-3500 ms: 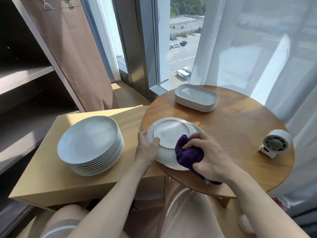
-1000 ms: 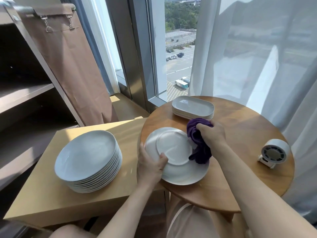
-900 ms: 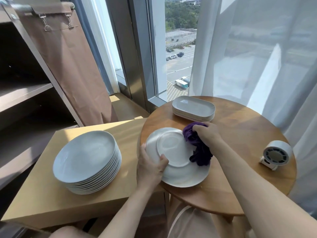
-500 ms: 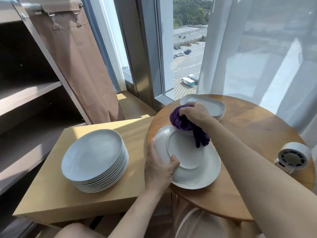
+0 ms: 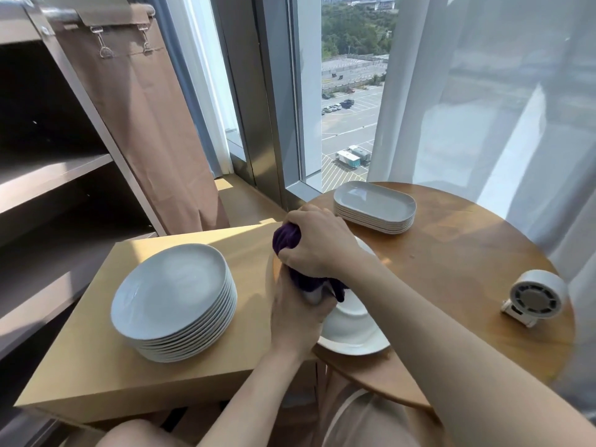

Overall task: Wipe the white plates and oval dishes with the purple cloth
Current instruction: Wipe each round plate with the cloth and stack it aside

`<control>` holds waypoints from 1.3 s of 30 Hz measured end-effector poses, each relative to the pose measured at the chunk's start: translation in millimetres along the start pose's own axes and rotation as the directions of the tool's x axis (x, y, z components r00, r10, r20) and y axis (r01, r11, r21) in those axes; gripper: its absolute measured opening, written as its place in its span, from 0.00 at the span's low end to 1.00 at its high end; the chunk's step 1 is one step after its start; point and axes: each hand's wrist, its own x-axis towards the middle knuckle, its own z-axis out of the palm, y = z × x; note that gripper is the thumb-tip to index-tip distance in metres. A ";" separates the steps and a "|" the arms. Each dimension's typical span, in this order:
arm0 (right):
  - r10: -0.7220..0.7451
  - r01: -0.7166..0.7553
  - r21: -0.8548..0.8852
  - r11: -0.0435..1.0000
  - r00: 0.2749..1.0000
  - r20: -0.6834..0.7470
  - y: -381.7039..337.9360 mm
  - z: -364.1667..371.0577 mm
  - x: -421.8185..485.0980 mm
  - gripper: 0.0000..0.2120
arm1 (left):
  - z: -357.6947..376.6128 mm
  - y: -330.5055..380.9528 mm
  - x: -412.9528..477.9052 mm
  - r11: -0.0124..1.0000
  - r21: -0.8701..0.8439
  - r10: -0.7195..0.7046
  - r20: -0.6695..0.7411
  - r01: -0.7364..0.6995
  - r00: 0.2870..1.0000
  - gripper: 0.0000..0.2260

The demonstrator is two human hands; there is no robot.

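Nearest, the left hand (image 5: 296,314) has its fingers curled round the near-left rim of a white plate (image 5: 351,330), which lies on the near-left edge of the round table (image 5: 451,269). Just beyond it, the right hand (image 5: 317,243) clutches the bunched purple cloth (image 5: 285,238), fingers closed tight on it, pressing it down at the plate's far-left rim. To the left, a stack of round plates (image 5: 174,298) sits on a tan box (image 5: 80,366). To the right, a small white fan (image 5: 532,298) stands on the table. Farther back, a stack of oval dishes (image 5: 375,206) rests on the table's far edge by the window (image 5: 348,108).
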 end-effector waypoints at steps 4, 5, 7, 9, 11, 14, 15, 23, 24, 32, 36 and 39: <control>0.163 -0.156 0.120 0.980 0.985 -0.051 21.8 -10.2 17.7 0.18 | -1.3 13.2 -1.8 0.999 0.016 0.045 -0.045 -0.044 0.998 0.32; 0.213 -0.201 0.187 0.962 0.976 -0.045 30.1 -12.5 21.1 0.16 | -1.6 15.0 -2.5 0.998 0.028 0.050 -0.057 -0.048 0.997 0.31; 0.289 -0.264 0.279 0.923 0.956 -0.052 49.2 -13.8 24.4 0.08 | -1.4 13.8 -3.6 0.998 0.047 0.047 -0.063 -0.044 0.997 0.30; 0.360 -0.315 0.344 0.885 0.930 -0.074 69.3 -10.4 21.9 0.05 | -0.5 9.2 -4.4 0.997 0.071 0.041 -0.055 -0.037 0.998 0.28; 0.437 -0.365 0.421 0.830 0.895 -0.086 86.0 -3.7 15.4 0.06 | 0.1 4.5 -4.8 0.997 0.075 0.026 -0.049 -0.022 0.998 0.26; 0.535 -0.426 0.503 0.752 0.840 -0.087 99.6 4.5 2.0 0.09 | -0.1 0.8 -6.2 0.997 0.071 0.012 -0.059 -0.008 0.998 0.25; 0.565 -0.446 0.530 0.721 0.821 -0.079 102.4 5.9 -2.1 0.10 | -0.3 0.9 -6.4 0.998 0.069 0.006 -0.061 -0.002 0.998 0.25; 0.478 -0.360 0.504 0.785 0.870 -0.122 93.5 8.4 -4.6 0.16 | -2.6 6.2 -1.0 0.998 -0.037 -0.047 -0.009 0.047 0.999 0.24; 0.437 -0.335 0.461 0.821 0.890 -0.131 87.1 8.8 -4.4 0.19 | -4.1 6.3 -0.7 0.996 -0.062 -0.058 -0.002 0.057 0.998 0.24; 0.116 -0.093 0.233 0.968 0.989 -0.087 31.9 2.2 -8.3 0.19 | -14.5 11.2 4.9 0.875 -0.412 -0.220 0.132 0.255 0.967 0.28; -0.014 0.016 0.082 0.996 1.000 -0.022 14.7 16.0 -22.3 0.21 | -31.1 9.7 12.9 0.315 -0.828 -0.292 0.381 0.464 0.877 0.20; -0.095 0.095 -0.015 0.995 0.995 -0.012 7.0 26.5 -38.8 0.23 | -37.8 7.6 10.7 0.141 -0.853 -0.338 0.435 0.502 0.835 0.15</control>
